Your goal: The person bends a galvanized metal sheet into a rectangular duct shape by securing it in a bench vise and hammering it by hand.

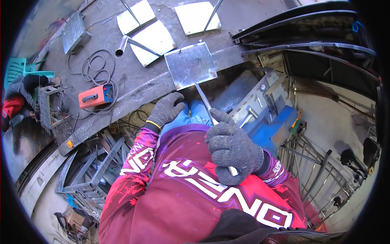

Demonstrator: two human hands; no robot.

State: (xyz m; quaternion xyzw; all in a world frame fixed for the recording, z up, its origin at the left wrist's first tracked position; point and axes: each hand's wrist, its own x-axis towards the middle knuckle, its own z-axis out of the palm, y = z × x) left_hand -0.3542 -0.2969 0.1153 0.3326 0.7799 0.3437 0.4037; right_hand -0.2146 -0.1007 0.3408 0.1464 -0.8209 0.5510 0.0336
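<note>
My right hand (235, 148), in a grey knit glove, is closed round a slim metal tube (204, 98). The tube slants up from my chest, its far end meeting the near edge of a square metal plate (191, 65). That plate lies at the rim of the concrete surface, tilted toward me. My left hand (166, 109), gloved the same way with a yellow cuff line, lies on my thigh, holding nothing, thumb apart from the fingers.
Bright square plates (153, 42) with rods lie further back. An orange welding machine (96, 96) stands left among coiled cables (97, 67). A person (24, 95) crouches at a metal frame (50, 107). Right of me are a blue metal machine (272, 126) and curved metal frames (308, 44).
</note>
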